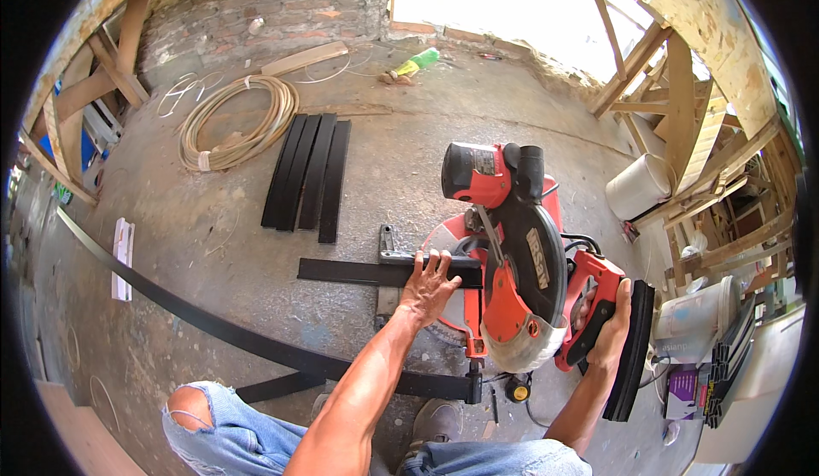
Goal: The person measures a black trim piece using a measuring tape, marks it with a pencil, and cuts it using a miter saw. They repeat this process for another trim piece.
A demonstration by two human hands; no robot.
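A red and black miter saw (533,258) stands on the concrete floor in front of me. My right hand (607,331) is wrapped round its red trigger handle (595,275). Under the fingers of my left hand (431,288) lies a short black metal bar (350,271), pressed against the saw's grey fence (409,257). The bar's right end reaches the saw's base beside the blade guard (529,254); the blade's cutting edge is mostly hidden. Just right of my right hand is another black ribbed length (631,357).
Four-sided black bars (307,173) lie in a row beyond, near a coiled hose (239,126). A long black strip (213,327) crosses the floor at left. A tape measure (517,388) lies near my shoe (438,420). Buckets (638,188) and timber frames (682,118) stand right.
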